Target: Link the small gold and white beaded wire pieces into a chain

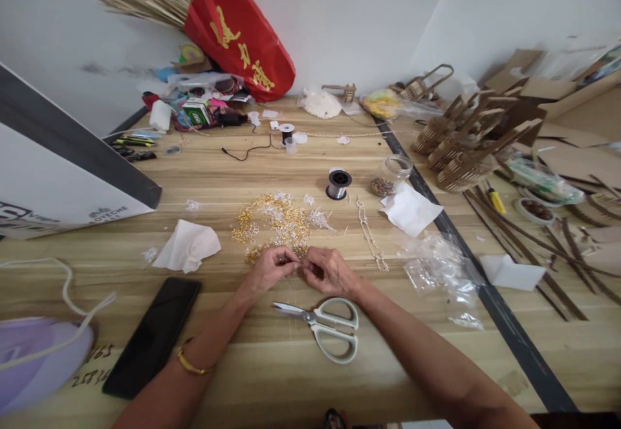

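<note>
Beside the gold pieces [291, 222], left hand [275, 264] and right hand [330, 271] pinched closed, contents indistinct.

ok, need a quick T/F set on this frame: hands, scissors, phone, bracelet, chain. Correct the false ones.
1. The scissors lie between the two forearms. True.
2. The left hand holds the scissors. False: they lie on the table, and its fingertips are close to those of the right hand.
3. The phone has a lit screen. False: it is dark.
4. The chain lies to the right of the gold beads. True.
5. The bracelet is on the right arm. False: it is on the left.
</note>
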`<state>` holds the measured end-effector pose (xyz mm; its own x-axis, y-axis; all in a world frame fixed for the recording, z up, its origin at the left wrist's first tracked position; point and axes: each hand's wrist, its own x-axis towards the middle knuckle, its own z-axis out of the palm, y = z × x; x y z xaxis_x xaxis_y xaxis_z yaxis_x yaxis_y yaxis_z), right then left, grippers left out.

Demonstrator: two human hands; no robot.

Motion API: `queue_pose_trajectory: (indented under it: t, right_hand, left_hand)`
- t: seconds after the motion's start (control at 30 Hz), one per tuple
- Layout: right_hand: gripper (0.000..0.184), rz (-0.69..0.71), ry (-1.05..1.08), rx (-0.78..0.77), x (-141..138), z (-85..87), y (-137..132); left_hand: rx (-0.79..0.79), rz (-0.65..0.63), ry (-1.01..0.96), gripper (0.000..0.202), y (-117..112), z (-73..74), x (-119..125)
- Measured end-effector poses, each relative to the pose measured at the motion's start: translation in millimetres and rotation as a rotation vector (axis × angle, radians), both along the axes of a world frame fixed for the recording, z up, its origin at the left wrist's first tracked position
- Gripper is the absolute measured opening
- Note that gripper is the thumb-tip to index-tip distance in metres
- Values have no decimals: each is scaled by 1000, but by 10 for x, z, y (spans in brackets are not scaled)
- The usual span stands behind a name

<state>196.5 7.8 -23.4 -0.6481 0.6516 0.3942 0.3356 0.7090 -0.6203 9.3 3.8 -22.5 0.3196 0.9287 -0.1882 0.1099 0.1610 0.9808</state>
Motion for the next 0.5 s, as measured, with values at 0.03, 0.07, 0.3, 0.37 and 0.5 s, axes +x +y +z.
queue_pose_trajectory:
  t: [0.03, 0.07, 0.3, 0.37, 0.5]
  right_hand:
    - [8, 1, -4, 2, 1, 1, 0]
    - [8, 2, -7, 4, 2, 2, -1]
    - [7, -1, -20, 0, 2, 9, -2]
    - [7, -2, -27, 0, -1, 8, 0]
    - [7, -2, -32, 2, -3, -2, 3]
  left_hand:
    - [-1, -1, -4, 21, 1, -3, 0]
    - [-1, 0, -8, 21, 0, -1, 0]
    - [-15, -2, 5, 19, -12, 46, 4]
    - [-3, -4, 2, 17, -11, 33, 2]
    - [20, -3, 12, 14, -4, -12, -5]
